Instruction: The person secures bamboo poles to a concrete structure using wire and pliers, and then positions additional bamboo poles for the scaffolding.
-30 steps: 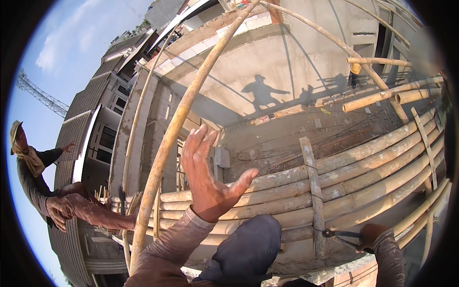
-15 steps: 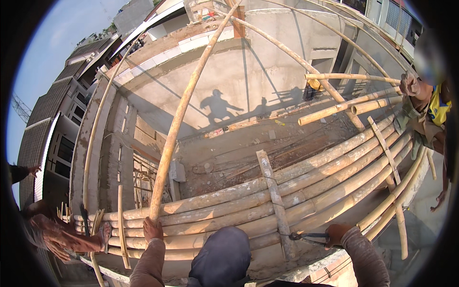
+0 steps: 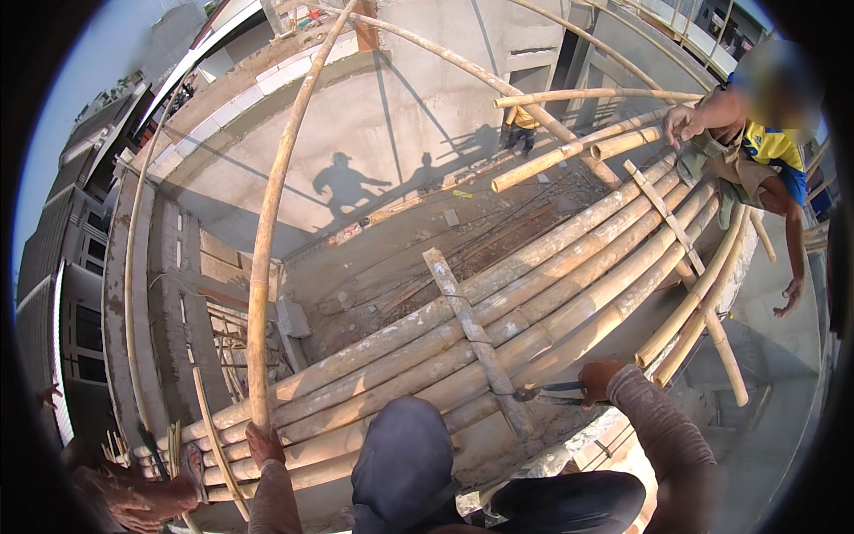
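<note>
My left hand [image 3: 265, 445] is closed round the lower end of a long upright bamboo pole [image 3: 267, 267], just above the platform of bamboo poles [image 3: 391, 363]. At the platform's near edge my right hand [image 3: 600, 381] grips the dark handles of pincers [image 3: 553, 392]. Their jaws meet the wire tie near the lower end of a wooden crosspiece [image 3: 471, 329], which lies across the poles; whether they bite on the wire I cannot tell.
At right a co-worker in a yellow and blue shirt [image 3: 772, 153] rests a hand [image 3: 683, 126] by loose bamboo poles [image 3: 543, 169]. Another person's foot [image 3: 192, 467] is on the left end. Below lies a debris-strewn floor [image 3: 391, 276] beside a grey wall [image 3: 294, 191].
The view has shifted right, so the scene sits further left. The co-worker at right shows more fully. My left hand stays on the pole and my right hand keeps the pincers at the crosspiece.
</note>
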Action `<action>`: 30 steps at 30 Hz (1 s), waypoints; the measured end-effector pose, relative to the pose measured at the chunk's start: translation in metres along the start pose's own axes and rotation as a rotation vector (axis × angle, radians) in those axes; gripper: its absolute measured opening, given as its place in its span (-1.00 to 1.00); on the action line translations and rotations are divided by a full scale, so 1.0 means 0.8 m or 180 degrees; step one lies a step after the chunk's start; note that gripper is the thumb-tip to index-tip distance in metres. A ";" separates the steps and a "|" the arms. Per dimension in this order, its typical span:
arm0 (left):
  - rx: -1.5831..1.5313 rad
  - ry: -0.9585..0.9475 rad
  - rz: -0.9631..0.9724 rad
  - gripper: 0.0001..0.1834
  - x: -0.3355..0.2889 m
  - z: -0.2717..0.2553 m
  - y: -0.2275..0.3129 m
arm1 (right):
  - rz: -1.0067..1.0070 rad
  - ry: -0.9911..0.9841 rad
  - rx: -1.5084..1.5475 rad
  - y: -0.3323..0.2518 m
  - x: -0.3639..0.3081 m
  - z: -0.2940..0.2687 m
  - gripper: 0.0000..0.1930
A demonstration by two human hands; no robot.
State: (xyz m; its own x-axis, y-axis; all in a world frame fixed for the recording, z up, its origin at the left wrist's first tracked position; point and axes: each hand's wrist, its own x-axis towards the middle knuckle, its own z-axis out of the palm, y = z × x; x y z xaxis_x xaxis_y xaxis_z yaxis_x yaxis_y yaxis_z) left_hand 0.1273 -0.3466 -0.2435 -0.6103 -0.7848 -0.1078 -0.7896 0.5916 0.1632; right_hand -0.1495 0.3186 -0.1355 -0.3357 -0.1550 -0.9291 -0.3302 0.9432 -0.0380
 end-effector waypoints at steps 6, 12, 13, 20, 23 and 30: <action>0.0568 0.0482 -0.0079 -0.32 -0.041 0.030 -0.107 | -0.0402 0.0135 -0.0507 -0.026 0.007 -0.002 -0.54; 0.0602 0.0186 0.0069 -0.37 -0.012 -0.040 -0.051 | -0.0365 0.0401 0.0223 0.005 0.014 0.031 -0.63; 0.0687 0.0217 0.0077 -0.35 -0.007 -0.046 -0.059 | -0.0504 0.0473 0.0173 0.018 0.028 0.043 -0.66; 0.0578 0.0304 -0.0001 -0.32 0.029 -0.091 -0.064 | -0.0620 0.0611 0.0007 0.024 0.035 0.040 -0.58; 0.0491 0.0371 -0.0092 -0.34 0.050 -0.102 -0.073 | -0.0343 0.0571 0.0017 0.011 0.012 0.013 -0.52; 0.0403 0.0227 -0.0172 -0.26 0.044 -0.088 -0.107 | -0.0198 0.0457 -0.0288 -0.009 0.008 -0.005 -0.50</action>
State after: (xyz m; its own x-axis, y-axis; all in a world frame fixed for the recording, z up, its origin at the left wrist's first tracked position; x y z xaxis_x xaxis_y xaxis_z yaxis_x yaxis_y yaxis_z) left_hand 0.1781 -0.4377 -0.1925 -0.5640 -0.8247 -0.0423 -0.8257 0.5630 0.0336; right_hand -0.1527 0.3093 -0.1396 -0.4326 -0.2587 -0.8637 -0.4302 0.9011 -0.0545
